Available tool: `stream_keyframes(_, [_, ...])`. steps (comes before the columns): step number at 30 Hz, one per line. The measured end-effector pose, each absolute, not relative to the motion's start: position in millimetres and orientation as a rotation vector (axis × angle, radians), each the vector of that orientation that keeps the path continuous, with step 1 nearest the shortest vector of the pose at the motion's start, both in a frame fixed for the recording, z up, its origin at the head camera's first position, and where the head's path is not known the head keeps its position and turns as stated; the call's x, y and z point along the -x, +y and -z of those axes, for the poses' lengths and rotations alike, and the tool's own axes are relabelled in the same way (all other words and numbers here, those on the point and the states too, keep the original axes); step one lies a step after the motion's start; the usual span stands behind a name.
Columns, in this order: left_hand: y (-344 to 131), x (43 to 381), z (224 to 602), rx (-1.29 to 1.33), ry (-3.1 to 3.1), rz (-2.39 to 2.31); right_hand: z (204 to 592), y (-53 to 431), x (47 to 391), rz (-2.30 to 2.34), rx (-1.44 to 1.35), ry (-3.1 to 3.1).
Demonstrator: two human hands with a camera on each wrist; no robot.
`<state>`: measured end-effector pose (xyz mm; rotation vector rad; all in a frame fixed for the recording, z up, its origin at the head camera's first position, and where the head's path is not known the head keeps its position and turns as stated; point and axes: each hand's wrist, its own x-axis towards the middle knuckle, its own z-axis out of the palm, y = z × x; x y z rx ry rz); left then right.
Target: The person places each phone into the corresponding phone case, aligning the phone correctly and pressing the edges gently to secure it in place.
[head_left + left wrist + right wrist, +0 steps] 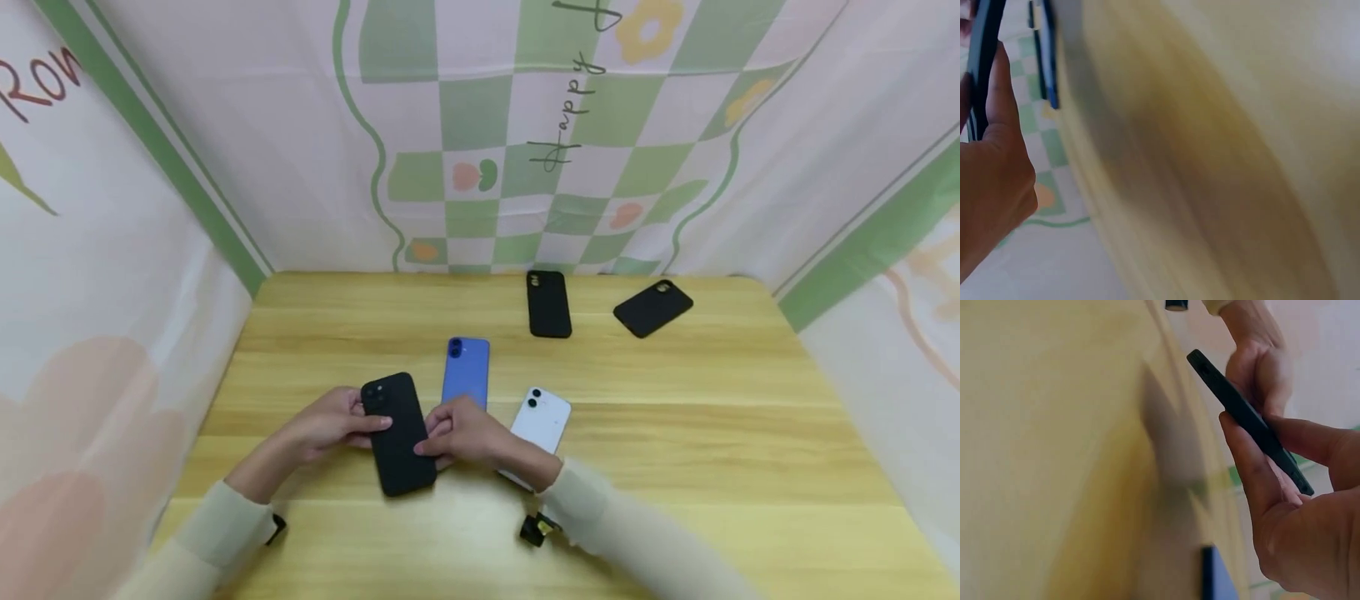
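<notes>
Both hands hold a black phone above the table, its back with the camera lenses facing up. My left hand grips its left edge, thumb lying across the back. On the opposite edge my right hand pinches it between thumb and fingers. The right wrist view shows the black phone edge-on, with the right hand around its near end. In the left wrist view only part of the left hand and the phone's thin side appear.
A blue phone lies behind the right hand, partly covered by it. Under the right forearm is a white phone, camera side up. Two black phone cases lie near the table's back edge, against the patterned cloth wall.
</notes>
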<state>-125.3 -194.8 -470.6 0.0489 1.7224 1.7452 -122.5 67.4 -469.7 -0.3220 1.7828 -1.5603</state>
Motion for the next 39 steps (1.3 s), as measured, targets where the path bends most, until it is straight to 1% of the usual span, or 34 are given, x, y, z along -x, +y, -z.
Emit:
stream_keyframes(6, [-212.3,125.5,475.9,-0.08,1.679,-1.683,476.8,48.4,110.2,1.555,0.251,1.75])
stream_keyframes(17, [-213.5,128.8,480.8,-0.05,1.709,-1.597,482.8,35.5,105.3,1.426,0.226,1.901])
stream_keyframes(28, [-213.4,133.0,482.8,-0.043,1.778,-1.532,480.9,32.4,110.4,1.055,0.593,2.275])
stream_keyframes(33, [-210.9,134.5,481.1,-0.058,1.899,-1.416,478.0,32.1,112.6,0.902,0.654,2.359])
stream_keyframes(39, [-203.8,133.8,474.2,-0.121,2.195,-1.096,476.8,32.8,112.7,0.834,0.699,2.413])
